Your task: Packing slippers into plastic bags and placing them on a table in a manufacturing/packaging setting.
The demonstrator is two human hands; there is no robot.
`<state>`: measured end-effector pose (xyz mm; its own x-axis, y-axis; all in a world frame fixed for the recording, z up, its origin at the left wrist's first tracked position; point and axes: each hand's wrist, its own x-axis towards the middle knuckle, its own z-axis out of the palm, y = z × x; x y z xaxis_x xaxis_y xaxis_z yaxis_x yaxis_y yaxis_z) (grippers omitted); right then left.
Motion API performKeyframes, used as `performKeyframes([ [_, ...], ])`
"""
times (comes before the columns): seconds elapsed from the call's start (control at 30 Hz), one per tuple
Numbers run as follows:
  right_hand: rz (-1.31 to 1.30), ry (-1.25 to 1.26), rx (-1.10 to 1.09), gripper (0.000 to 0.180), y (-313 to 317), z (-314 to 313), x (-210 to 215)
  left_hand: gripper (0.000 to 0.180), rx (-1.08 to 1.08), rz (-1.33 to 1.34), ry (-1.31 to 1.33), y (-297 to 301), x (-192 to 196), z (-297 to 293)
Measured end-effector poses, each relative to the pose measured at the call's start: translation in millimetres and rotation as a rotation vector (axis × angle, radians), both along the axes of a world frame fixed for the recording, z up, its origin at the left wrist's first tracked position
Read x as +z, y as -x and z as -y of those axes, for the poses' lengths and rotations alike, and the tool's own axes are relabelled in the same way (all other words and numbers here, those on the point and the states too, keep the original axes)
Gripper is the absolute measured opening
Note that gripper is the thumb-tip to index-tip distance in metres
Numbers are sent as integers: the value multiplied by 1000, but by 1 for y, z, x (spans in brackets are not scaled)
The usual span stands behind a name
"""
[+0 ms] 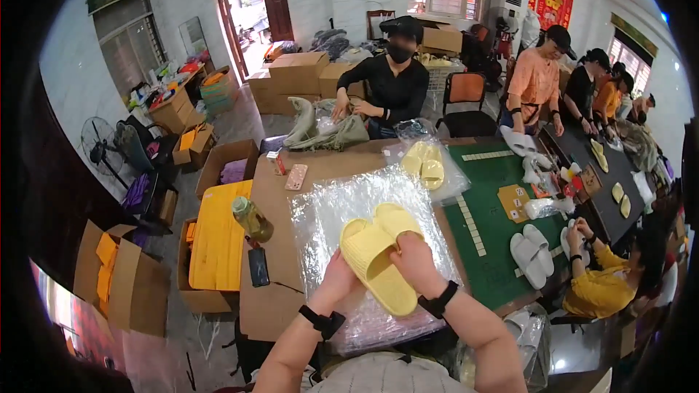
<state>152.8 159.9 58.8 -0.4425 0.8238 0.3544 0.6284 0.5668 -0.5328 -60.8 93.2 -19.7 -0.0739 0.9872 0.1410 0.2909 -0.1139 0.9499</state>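
Note:
A pair of light yellow slippers [378,266] is held up above a stack of clear plastic bags [313,207] on the table. My left hand [337,276] grips the near slipper along its left side. From the right, my right hand [416,256] is closed on the pair, its fingers partly hidden at the strap opening. The second yellow slipper [397,217] lies behind the first, mostly covered by it. Beyond the stack, another yellow pair [423,164] rests on a clear plastic bag [453,182]. Each of my wrists wears a black band.
On the table's left are a green bottle [252,220], a black phone [258,267] and a pink phone [296,177]. White slippers [532,256] lie on a green mat [477,207]. A co-worker [393,76] sits opposite; others work at right. Yellow packs [218,236] fill a carton.

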Motion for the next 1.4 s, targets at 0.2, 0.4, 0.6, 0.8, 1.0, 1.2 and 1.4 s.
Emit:
performKeyframes([
  [0.2,194,104,-208,21,-24,-38,-51,49,-203,-872,-200,1,2,11],
  [0.4,27,-65,-393,20,-91,-45,-36,38,-178,-912,-233,-3,17,11],
  [0.6,-246,-52,-499,18,-156,20,-12,55,-231,-927,-143,-29,38,37],
  [0.8,-560,75,-455,14,-188,72,-16,63,-227,-858,-163,-23,16,36],
  [1.0,-634,112,-440,28,-175,105,10,55,-184,-686,-89,-29,28,30],
  [1.2,-455,178,-327,36,-147,119,28,35,-147,-662,-93,-24,16,28],
  [1.4,-32,186,73,28,-124,128,11,17,44,-552,-219,-37,33,22],
])
